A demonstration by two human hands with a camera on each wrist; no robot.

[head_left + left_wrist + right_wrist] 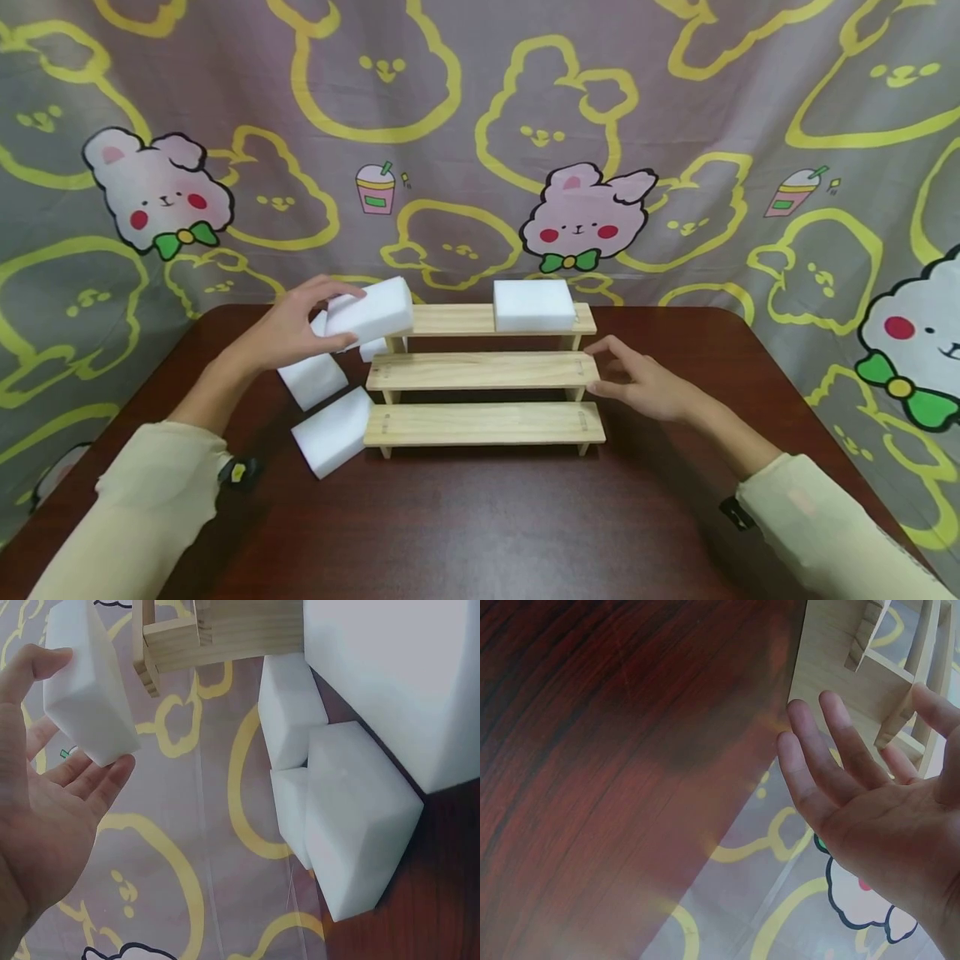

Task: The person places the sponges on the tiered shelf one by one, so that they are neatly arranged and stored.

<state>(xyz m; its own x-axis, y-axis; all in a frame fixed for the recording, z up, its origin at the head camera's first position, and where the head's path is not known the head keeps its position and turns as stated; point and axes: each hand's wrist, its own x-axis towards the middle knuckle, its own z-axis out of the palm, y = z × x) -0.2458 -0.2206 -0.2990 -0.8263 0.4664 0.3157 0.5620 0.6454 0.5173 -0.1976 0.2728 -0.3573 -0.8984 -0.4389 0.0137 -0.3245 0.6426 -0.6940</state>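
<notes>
Left hand [287, 327] gripping tilted white block [377, 310] at upper left of wooden rack [480, 423]; askew edge could be catching top tier [453, 321], shoving rack. Right hand [647, 384] holding fingers loosely apart at rack's right end (contact unclear), perhaps bracing little.

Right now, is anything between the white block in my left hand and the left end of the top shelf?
Nothing visible. Your left hand holds the white block by that end of the top shelf; the shelved block sits toward the right end.
</notes>
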